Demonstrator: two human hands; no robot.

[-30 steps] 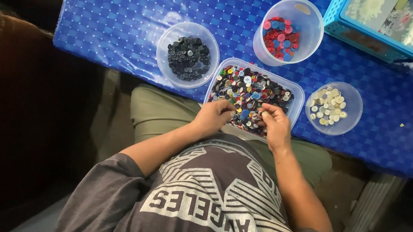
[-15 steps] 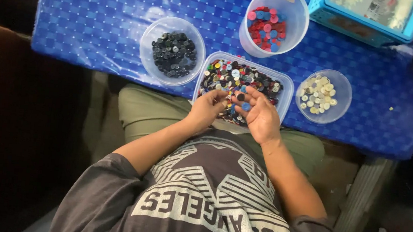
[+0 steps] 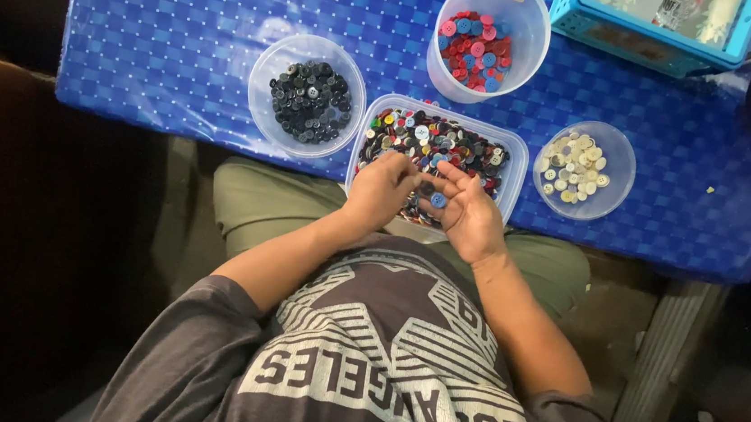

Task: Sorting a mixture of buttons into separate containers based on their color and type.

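Since the earlier frames, the right hand (image 3: 469, 212) has been turned palm-up and lifted off the mixed buttons, and a blue button (image 3: 438, 200) is now seen lying on its open palm. That hand is held flat, fingers spread toward the left hand (image 3: 381, 187), over the near edge of the rectangular clear container of mixed buttons (image 3: 499, 140) at the table's front edge. The left hand is curled knuckles-up, fingertips pinched together just beside the blue button; whether anything is gripped cannot be told. Both forearms are bent inward from the lap. Around the container stand a bowl of black buttons (image 3: 307, 98), a tub of red and blue buttons (image 3: 485, 44) and a bowl of cream buttons (image 3: 579, 165) on the blue tablecloth (image 3: 165, 30).
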